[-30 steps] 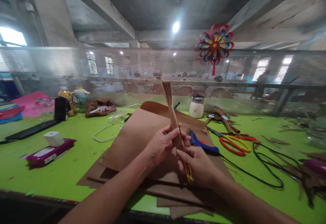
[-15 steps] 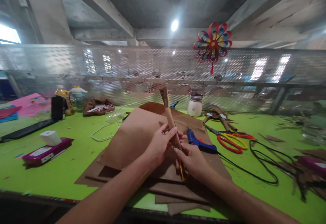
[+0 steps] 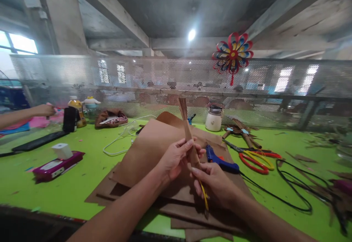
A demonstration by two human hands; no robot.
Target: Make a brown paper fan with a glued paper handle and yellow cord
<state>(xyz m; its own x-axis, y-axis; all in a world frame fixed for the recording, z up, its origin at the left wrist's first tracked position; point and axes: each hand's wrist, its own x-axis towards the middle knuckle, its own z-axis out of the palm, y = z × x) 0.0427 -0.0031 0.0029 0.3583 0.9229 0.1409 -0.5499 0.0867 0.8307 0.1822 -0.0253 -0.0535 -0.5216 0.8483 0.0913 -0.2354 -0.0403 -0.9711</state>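
Between my hands stands a narrow brown paper piece (image 3: 188,127), slightly tilted, its upper end cut into thin strips. My left hand (image 3: 173,158) is closed around its middle, thumb in front and fingers behind. Lower down, my right hand (image 3: 211,179) pinches the bottom part between thumb and fingers. A thin yellow strand with a brown tip (image 3: 204,195) hangs below the right fingers; how it joins the paper is hidden. Under both hands lie large brown paper sheets (image 3: 150,139). A blue glue gun (image 3: 221,163) rests on them, just beyond my right hand.
Scissors with red and yellow handles (image 3: 254,160) and a black cord (image 3: 291,203) lie to the right. A white jar (image 3: 213,119) stands behind. At left are a purple power strip (image 3: 59,167) and a black phone (image 3: 70,119). Another person's hand (image 3: 45,110) reaches in at far left.
The view has shifted a little, so everything sits lower and further right. More of the yellow strand shows below my right hand. Another person's arm has come in at the left.
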